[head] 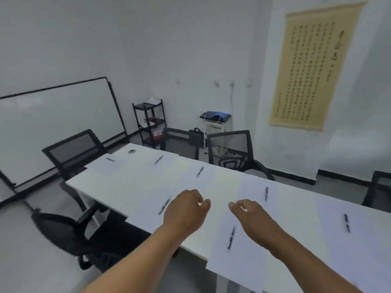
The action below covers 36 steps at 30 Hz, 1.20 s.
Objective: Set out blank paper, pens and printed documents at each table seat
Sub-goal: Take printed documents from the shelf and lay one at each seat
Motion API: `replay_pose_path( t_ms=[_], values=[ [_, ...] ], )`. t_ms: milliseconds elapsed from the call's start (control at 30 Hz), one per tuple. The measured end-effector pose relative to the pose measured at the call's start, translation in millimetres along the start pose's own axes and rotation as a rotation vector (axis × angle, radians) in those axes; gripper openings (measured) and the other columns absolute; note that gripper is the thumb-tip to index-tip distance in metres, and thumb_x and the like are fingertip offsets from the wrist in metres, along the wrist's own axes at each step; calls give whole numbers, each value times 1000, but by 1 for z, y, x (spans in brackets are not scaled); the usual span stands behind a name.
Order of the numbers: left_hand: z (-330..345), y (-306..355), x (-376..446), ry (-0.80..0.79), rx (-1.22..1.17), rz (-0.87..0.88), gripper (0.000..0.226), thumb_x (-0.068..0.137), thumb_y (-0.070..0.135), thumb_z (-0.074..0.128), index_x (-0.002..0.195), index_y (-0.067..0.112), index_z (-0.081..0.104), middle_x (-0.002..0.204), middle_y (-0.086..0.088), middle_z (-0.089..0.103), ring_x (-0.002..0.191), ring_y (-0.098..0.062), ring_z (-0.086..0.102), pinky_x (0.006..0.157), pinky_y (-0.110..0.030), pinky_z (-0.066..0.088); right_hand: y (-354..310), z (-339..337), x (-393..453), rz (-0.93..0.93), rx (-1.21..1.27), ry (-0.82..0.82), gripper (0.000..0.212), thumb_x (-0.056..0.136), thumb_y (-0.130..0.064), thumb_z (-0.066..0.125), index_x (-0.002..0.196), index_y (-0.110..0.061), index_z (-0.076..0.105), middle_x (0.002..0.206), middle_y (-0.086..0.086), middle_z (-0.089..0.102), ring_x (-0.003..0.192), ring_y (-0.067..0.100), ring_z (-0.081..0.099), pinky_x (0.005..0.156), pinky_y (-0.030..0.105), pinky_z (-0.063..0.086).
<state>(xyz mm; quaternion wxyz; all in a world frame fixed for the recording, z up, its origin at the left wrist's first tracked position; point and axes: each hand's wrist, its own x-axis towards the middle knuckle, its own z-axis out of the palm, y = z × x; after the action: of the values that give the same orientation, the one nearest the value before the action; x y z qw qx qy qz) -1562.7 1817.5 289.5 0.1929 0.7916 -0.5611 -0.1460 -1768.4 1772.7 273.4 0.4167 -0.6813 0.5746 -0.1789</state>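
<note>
Two bare hands over a long white table (135,182), both loosely curled and grasping nothing: left hand (186,210), right hand (251,214). Seven pens on paper sheets along the table. Nearest pen (231,237) on a sheet (237,256) at the near edge, below and between the hands. Second pen (164,206) just left of the left hand. Third pen (266,193) beyond the right hand. Fourth pen (347,223) well to the right. Three further pens toward the far end. Black mesh chairs (230,149) around the table; whiteboard (55,125) at left; calligraphy scroll (315,66) on the wall.
</note>
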Motion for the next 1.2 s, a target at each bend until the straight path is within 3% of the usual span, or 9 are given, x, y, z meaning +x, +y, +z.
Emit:
replay_pose_path(
  t_ms=[133,200,267,400,600,700,833,1200],
  values=[
    [-74,-86,-37,67,78,-71,46,108,60,48,135,28,66,136,9,65,115,-15,65,90,-31,52,-84,72,-10,-206,-217,-62,66,104,-69,44,159,-32,41,170,-5,37,149,19,45,118,41,43],
    [-113,-135,-65,93,103,-128,51,108,61,49,143,28,63,144,8,62,123,-17,66,92,-32,52,-131,113,-22,-321,-356,-115,70,104,-70,44,162,-32,37,171,-6,34,152,20,41,121,42,40],
    [-138,-165,-81,100,151,-172,52,106,63,49,142,28,63,142,7,62,119,-20,67,94,-35,55,-162,136,-31,-426,-477,-143,73,104,-71,43,165,-31,32,173,-7,31,155,19,36,123,41,37],
    [-188,-226,-120,126,267,-288,40,104,65,49,118,29,62,120,6,61,98,-20,65,91,-46,60,-228,189,-46,-621,-682,-225,79,103,-72,40,168,-30,24,176,-5,24,158,23,28,127,44,33],
    [-239,-294,-159,192,321,-437,56,106,64,47,151,31,49,148,8,52,121,-21,64,101,-45,55,-306,263,-52,-879,-764,-336,81,103,-71,42,169,-30,20,178,-1,19,163,25,18,131,48,23],
    [-262,-317,-163,226,367,-525,59,106,66,45,155,32,47,152,8,51,125,-21,63,104,-45,53,-337,297,-42,-991,-765,-401,83,100,-72,43,169,-30,19,178,0,18,164,26,16,131,53,21],
    [-293,-337,-159,250,423,-620,66,105,67,44,160,31,43,157,7,49,134,-22,58,110,-48,49,-382,331,-25,-1074,-781,-485,89,102,-73,41,172,-30,6,181,0,1,167,26,-3,133,58,8],
    [-364,-377,-159,262,576,-832,66,106,68,40,159,28,44,163,-4,46,151,-27,42,118,-56,37,-489,387,-4,-1372,-847,-592,87,103,-73,40,172,-30,6,181,1,-1,168,26,-4,133,59,9]
  ],
)
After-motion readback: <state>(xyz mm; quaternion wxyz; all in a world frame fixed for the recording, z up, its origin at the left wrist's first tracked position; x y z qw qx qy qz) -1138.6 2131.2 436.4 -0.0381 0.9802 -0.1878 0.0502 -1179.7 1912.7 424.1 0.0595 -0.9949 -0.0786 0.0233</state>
